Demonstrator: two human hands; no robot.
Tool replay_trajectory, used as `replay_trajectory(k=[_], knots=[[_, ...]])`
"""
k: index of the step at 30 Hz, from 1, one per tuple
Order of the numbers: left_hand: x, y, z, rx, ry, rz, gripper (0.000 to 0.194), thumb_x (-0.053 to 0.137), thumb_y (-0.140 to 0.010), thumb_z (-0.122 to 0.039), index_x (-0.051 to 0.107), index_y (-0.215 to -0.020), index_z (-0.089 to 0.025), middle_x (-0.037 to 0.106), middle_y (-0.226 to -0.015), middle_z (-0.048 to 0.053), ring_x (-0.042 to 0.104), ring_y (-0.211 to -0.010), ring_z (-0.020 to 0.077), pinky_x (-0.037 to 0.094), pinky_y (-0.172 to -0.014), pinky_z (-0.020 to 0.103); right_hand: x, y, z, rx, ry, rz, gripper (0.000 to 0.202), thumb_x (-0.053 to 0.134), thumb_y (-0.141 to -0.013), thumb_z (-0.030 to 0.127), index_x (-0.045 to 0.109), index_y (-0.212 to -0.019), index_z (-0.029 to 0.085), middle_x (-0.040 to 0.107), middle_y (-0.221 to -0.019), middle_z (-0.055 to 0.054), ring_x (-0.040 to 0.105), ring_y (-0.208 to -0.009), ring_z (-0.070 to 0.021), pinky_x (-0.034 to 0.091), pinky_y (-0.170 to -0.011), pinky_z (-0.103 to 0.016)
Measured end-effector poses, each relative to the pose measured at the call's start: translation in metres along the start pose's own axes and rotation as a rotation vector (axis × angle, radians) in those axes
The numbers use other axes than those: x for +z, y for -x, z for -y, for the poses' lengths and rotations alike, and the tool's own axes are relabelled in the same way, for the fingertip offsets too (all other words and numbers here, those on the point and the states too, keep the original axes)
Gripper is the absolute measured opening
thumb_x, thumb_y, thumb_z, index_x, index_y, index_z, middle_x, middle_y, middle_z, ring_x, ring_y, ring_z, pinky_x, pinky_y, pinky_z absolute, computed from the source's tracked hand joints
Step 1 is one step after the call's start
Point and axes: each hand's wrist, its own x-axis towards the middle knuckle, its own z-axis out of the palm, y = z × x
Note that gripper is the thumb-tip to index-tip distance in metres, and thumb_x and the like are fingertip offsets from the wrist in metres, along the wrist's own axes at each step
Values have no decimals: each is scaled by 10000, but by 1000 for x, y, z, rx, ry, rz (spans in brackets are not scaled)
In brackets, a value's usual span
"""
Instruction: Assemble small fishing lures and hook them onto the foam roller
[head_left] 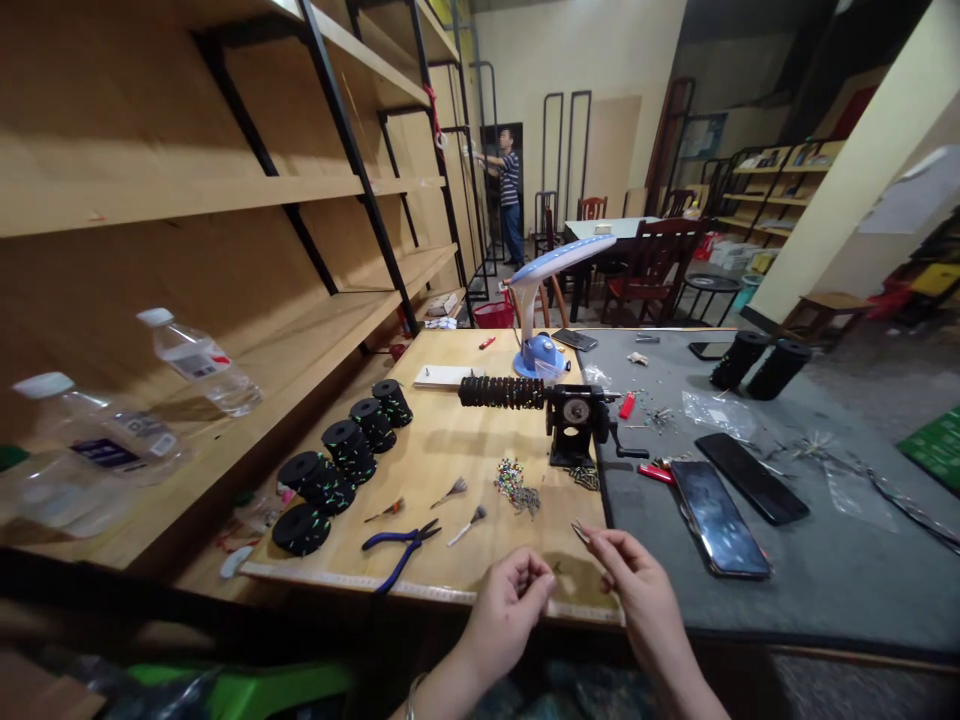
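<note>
Thin, pointed silvery metal piece juts over the pale wooden tabletop from the pinched right hand, its lower end hidden. Near but apart, the left hand is closed thumb to finger; whether it grips anything, I cannot tell. Beyond lie tiny multicoloured beads, indistinct individually, and blue-handled metal pliers.

The cylindrical black spools carry bright green flecks. The pile of tiny round beads mixes red, yellow, green and white, the slim metal pliers have dark blue handles, and the curved plastic desk lamp is blue and white.
</note>
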Motion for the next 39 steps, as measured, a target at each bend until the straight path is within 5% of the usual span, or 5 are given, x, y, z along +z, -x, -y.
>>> replay_trajectory(k=[7, 12, 23, 28, 39], knots=[[-11, 4, 18, -40, -11, -46, 379, 667, -752, -516, 522, -704, -170, 475, -527, -54, 378, -465, 79, 272, -453, 203, -34, -19, -31, -669, 975, 105, 163, 548, -835, 227, 655, -958, 211, 705, -994, -105, 611, -926, -273, 504, -807, -377], [-13, 9, 22, -58, 18, -61, 389, 675, -742, -528, 526, -705, -172, 496, -526, -50, 397, -466, 80, 284, -457, 199, -20, -27, -39, -607, 1267, 152, 205, 479, -762, 32, 586, -781, 206, 678, -871, -107, 605, -799, -246, 479, -709, -322], [-12, 11, 24, -190, 230, -60, 388, 731, -702, -484, 508, -692, -167, 491, -507, -65, 369, -440, 53, 225, -441, 180, -26, 18, -15, -235, 565, 233, 199, 424, -903, 361, 539, -1004, 233, 579, -584, 39, 578, -542, -188, 425, -555, -261], [-8, 10, 22, -232, 280, -40, 398, 748, -681, -482, 505, -692, -167, 483, -495, -70, 357, -428, 45, 199, -437, 180, -15, 37, -16, -306, 624, 289, 251, 416, -935, 403, 608, -950, 243, 724, -846, -53, 685, -755, -220, 469, -677, -264], [-8, 10, 23, -216, 202, -25, 397, 729, -687, -497, 500, -682, -172, 472, -488, -70, 343, -417, 52, 198, -443, 203, -7, 33, -12, -387, 692, 293, 272, 398, -940, 403, 621, -895, 254, 732, -774, -43, 693, -677, -210, 473, -612, -261]])
